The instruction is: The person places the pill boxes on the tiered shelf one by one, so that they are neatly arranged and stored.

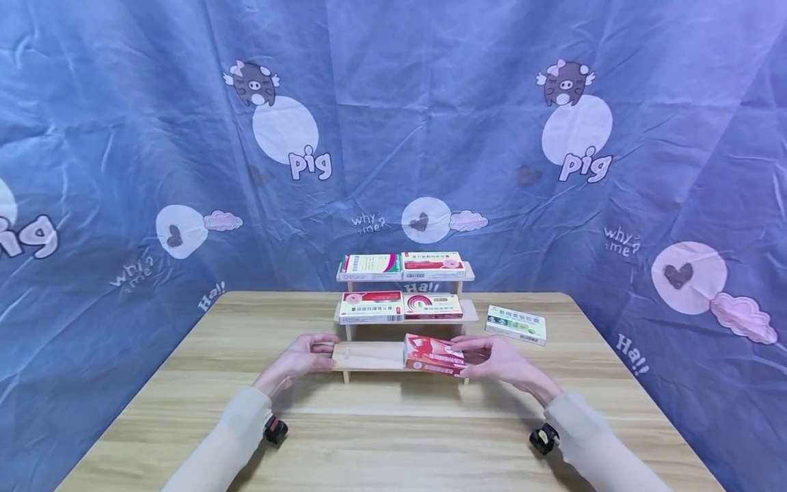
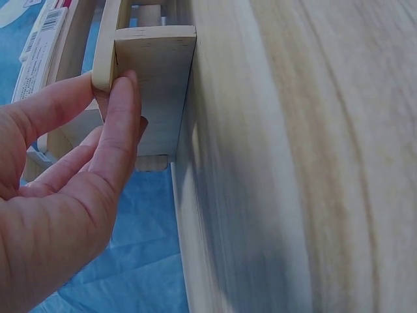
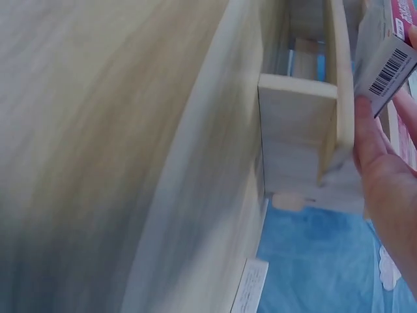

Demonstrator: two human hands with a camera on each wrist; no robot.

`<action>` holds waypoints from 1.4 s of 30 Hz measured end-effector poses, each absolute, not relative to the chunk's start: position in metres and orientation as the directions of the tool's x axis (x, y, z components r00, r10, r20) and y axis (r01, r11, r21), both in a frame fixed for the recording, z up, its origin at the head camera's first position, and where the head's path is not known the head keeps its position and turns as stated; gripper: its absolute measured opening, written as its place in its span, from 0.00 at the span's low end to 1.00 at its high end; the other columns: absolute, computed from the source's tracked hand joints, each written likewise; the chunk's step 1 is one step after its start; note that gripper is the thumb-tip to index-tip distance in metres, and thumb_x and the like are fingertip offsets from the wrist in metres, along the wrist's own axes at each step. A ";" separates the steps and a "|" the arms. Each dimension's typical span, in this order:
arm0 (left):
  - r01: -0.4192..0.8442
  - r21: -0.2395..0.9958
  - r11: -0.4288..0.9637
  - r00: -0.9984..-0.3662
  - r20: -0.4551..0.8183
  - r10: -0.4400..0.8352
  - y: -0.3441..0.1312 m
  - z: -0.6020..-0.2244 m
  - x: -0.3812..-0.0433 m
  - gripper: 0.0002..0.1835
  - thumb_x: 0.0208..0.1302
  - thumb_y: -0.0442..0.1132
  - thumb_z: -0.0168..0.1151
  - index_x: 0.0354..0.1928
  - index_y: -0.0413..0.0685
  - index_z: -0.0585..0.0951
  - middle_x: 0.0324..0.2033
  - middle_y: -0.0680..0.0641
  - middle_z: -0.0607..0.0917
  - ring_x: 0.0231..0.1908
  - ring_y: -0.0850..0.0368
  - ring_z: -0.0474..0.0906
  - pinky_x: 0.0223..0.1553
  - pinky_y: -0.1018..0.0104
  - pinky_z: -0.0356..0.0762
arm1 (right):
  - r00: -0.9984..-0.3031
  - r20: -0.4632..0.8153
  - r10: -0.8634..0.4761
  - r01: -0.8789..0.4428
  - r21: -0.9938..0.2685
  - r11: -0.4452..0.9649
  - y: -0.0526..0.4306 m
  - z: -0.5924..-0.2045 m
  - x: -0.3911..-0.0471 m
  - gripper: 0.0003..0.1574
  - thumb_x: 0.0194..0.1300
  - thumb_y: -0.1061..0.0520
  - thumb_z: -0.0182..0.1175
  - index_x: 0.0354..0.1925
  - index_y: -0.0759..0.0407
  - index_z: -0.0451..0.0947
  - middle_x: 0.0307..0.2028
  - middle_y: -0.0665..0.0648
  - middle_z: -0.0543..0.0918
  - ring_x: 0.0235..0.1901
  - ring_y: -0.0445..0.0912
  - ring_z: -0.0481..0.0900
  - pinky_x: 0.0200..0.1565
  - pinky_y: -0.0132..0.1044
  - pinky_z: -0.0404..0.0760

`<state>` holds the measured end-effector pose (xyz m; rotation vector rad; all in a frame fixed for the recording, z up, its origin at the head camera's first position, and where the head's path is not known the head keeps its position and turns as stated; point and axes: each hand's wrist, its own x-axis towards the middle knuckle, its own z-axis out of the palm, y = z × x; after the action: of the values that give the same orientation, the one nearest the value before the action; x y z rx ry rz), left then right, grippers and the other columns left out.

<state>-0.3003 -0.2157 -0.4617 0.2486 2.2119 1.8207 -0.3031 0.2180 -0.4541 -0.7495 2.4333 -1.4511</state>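
Note:
A small three-tier wooden rack point(image 1: 371, 355) stands on the table, medicine boxes on its tiers. With thumb and fingers my left hand point(image 1: 302, 357) pinches the left end of the lowest tier, clearer in the left wrist view, where the shelf end point(image 2: 104, 59) sits between them. My right hand point(image 1: 501, 359) grips the right end of a red medicine box point(image 1: 430, 354) at the right of that tier. The box lies slightly askew. In the right wrist view its white barcode end point(image 3: 389, 70) is tilted above the shelf board.
Two medicine boxes lie on the top tier, including a green-and-white box point(image 1: 371, 265). Two more, one a red-and-white box point(image 1: 371, 307), lie on the middle tier. A pale green box point(image 1: 515, 324) rests on the table to the right. A blue curtain point(image 1: 393, 137) hangs behind.

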 end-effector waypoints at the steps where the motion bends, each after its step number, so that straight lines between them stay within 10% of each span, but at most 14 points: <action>1: -0.038 0.979 0.199 -0.950 -0.096 0.296 -0.215 -0.462 -0.300 0.36 0.54 0.23 0.64 0.67 0.27 0.64 0.61 0.25 0.71 0.46 0.53 0.82 0.50 0.62 0.84 | -0.847 0.076 -0.526 -0.317 -0.866 0.387 0.215 -0.454 -0.303 0.33 0.53 0.52 0.73 0.58 0.52 0.80 0.67 0.59 0.72 0.69 0.59 0.64 0.57 0.24 0.70; 19: -0.053 0.979 0.196 -0.952 -0.109 0.288 -0.214 -0.463 -0.302 0.37 0.54 0.22 0.62 0.68 0.27 0.62 0.63 0.24 0.69 0.50 0.49 0.81 0.52 0.61 0.83 | -0.792 0.077 -0.605 -0.293 -0.918 0.267 0.155 -0.459 -0.314 0.35 0.51 0.60 0.74 0.59 0.60 0.78 0.69 0.63 0.69 0.65 0.60 0.71 0.64 0.44 0.75; 42: -0.058 0.978 0.199 -0.948 -0.117 0.296 -0.214 -0.462 -0.301 0.37 0.55 0.22 0.60 0.69 0.27 0.61 0.63 0.24 0.69 0.47 0.53 0.81 0.51 0.62 0.84 | -0.790 0.111 -0.603 -0.334 -0.903 0.270 0.103 -0.460 -0.325 0.31 0.51 0.61 0.74 0.56 0.60 0.81 0.66 0.63 0.71 0.63 0.56 0.74 0.64 0.38 0.75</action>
<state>-0.3009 -0.2137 -0.4620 0.2260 2.1977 1.8136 -0.3249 0.1029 -0.4599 -0.8665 2.2880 -1.5283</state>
